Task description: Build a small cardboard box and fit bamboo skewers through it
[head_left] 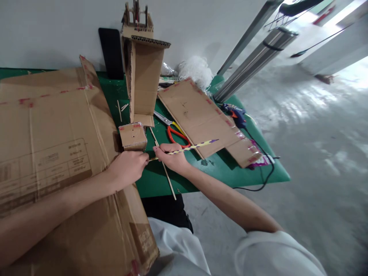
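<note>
Centrally, one right hand (175, 159), thumb and fingers closed about the shaft of a slim patterned pencil (201, 144), yellow with purple markings. One left hand (129, 166), fingers curled and fingertips pinched together on the pencil's left end. The pencil lies roughly level over the near part of the table, its purple end pointing right.

One thin wooden stick (169, 178), slanting under the right hand, its near end reaching past the table edge; whether the fingers also grip it cannot be told.

One small cardboard box (132, 135), just beyond the left hand, small holes in its top. One pair of scissors (178, 137), red and yellow handles, beyond the right hand, blades pointing far left. Several short sticks (123, 107), loose, far of the small box.

One tall cardboard structure (147, 78), upright, far centre. One black slab, phone-like (110, 53), leaning to its left. One cardboard sheet (198, 113), flat, right of the scissors. One tangle of white string (195, 71), beyond that sheet.

One blue glue gun (238, 116), right, its black cable (268, 178) looping toward the near edge. One large cardboard carton (54, 126), filling the left side, beneath the left forearm. One green tabletop (215, 177), carrying the smaller pieces. One metal tube (253, 65), slanting up at far right.
</note>
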Demonstrator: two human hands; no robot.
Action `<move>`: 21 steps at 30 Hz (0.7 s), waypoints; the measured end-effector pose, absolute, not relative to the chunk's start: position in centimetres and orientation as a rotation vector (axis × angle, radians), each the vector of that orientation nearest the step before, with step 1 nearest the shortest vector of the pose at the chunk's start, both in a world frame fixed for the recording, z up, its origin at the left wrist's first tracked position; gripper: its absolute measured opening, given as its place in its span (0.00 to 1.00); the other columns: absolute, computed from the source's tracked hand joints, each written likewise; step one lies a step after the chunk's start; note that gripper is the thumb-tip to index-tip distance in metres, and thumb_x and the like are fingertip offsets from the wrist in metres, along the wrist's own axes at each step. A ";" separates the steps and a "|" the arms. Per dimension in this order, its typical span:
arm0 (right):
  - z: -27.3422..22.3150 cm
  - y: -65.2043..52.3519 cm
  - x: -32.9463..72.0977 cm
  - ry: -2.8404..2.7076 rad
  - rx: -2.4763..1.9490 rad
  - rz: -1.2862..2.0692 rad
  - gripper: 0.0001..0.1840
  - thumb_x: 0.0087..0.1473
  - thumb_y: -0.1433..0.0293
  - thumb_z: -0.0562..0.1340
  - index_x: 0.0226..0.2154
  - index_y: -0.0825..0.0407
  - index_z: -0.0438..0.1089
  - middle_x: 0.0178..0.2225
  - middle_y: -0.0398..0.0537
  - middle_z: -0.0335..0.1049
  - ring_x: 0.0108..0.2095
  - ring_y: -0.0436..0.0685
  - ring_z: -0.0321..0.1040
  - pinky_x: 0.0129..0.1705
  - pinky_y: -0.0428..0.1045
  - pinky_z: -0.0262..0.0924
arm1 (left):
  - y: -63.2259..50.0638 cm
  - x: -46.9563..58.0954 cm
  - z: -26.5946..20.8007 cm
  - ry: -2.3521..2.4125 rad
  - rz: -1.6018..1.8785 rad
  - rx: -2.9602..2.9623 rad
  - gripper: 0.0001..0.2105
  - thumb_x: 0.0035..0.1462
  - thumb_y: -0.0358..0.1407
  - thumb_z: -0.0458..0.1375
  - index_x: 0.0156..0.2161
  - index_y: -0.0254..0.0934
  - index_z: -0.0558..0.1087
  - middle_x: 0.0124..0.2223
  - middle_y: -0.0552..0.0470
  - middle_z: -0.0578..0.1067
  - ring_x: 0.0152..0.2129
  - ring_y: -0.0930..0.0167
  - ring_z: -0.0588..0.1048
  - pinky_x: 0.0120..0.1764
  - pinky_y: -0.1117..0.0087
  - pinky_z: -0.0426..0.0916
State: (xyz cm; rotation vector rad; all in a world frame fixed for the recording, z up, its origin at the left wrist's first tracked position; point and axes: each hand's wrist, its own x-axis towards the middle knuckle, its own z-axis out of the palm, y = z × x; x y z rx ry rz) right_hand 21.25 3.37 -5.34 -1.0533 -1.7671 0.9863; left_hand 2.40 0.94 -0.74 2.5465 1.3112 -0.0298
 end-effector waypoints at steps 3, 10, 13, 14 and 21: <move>-5.3 3.4 21.3 -1.791 -1.057 0.990 0.31 0.60 0.56 0.61 0.13 0.50 0.50 0.13 0.38 0.52 0.18 0.46 0.48 0.22 0.47 0.44 | 0.9 2.4 -0.8 1.318 -0.031 2.551 0.10 0.67 0.31 0.52 0.38 0.34 0.76 0.37 0.46 0.81 0.35 0.62 0.81 0.35 0.64 0.72; -5.3 3.3 21.2 -1.763 -1.053 1.009 0.30 0.60 0.57 0.61 0.13 0.50 0.52 0.13 0.38 0.54 0.18 0.45 0.50 0.21 0.47 0.45 | 0.9 2.3 -0.9 1.316 -0.029 2.562 0.10 0.67 0.31 0.52 0.38 0.34 0.76 0.37 0.46 0.81 0.35 0.62 0.81 0.35 0.64 0.72; -5.3 3.3 21.2 -1.741 -1.066 0.995 0.30 0.59 0.56 0.62 0.14 0.50 0.50 0.14 0.38 0.52 0.18 0.45 0.49 0.22 0.47 0.45 | 0.9 2.3 -0.7 1.326 -0.041 2.559 0.10 0.67 0.30 0.52 0.38 0.34 0.76 0.36 0.46 0.81 0.35 0.62 0.81 0.35 0.64 0.72; -5.4 3.4 21.2 -1.725 -1.072 0.990 0.30 0.59 0.56 0.61 0.14 0.49 0.50 0.14 0.38 0.52 0.18 0.46 0.49 0.22 0.47 0.45 | 0.9 2.4 -0.7 1.328 -0.045 2.556 0.10 0.67 0.30 0.52 0.38 0.34 0.76 0.36 0.47 0.81 0.35 0.62 0.81 0.35 0.64 0.72; -5.3 3.4 21.2 -1.758 -1.090 0.981 0.30 0.59 0.56 0.61 0.14 0.49 0.49 0.14 0.38 0.51 0.19 0.46 0.48 0.22 0.47 0.44 | 0.9 2.4 -0.6 1.329 -0.035 2.557 0.11 0.67 0.31 0.52 0.38 0.34 0.77 0.36 0.46 0.81 0.35 0.61 0.81 0.35 0.63 0.73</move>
